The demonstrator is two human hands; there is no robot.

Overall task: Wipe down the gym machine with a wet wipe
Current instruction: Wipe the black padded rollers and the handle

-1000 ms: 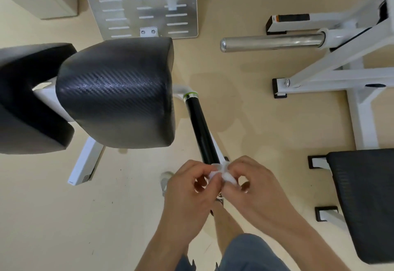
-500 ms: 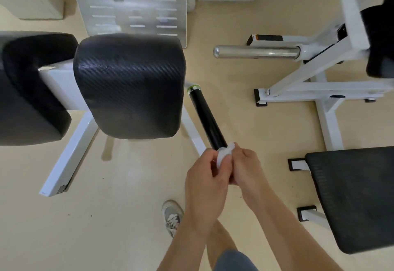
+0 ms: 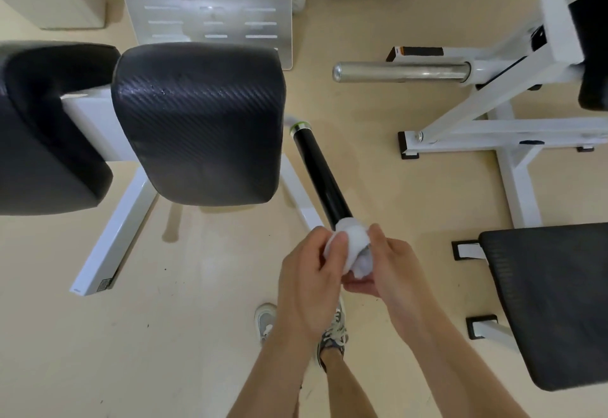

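Note:
A white wet wipe [image 3: 357, 246] is bunched around the near end of the machine's black handle bar [image 3: 320, 174]. My left hand [image 3: 311, 281] and my right hand [image 3: 386, 264] both hold the wipe there, fingers curled round it. The bar slants up and away to a green ring at its far end, beside a large black carbon-pattern pad [image 3: 200, 121] on the white frame [image 3: 115, 240]. A second black pad [image 3: 46, 128] sits at the far left.
A chrome weight peg [image 3: 401, 72] on another white machine [image 3: 513, 128] stands at the right. A black seat pad [image 3: 552, 299] is at the lower right. A metal footplate [image 3: 214, 6] leans at the back. My shoes [image 3: 332, 328] are on the beige floor.
The view has lifted and drawn back a little. Both hands stayed together at the bar's near end, and the wipe is now wrapped more fully over the bar's tip.

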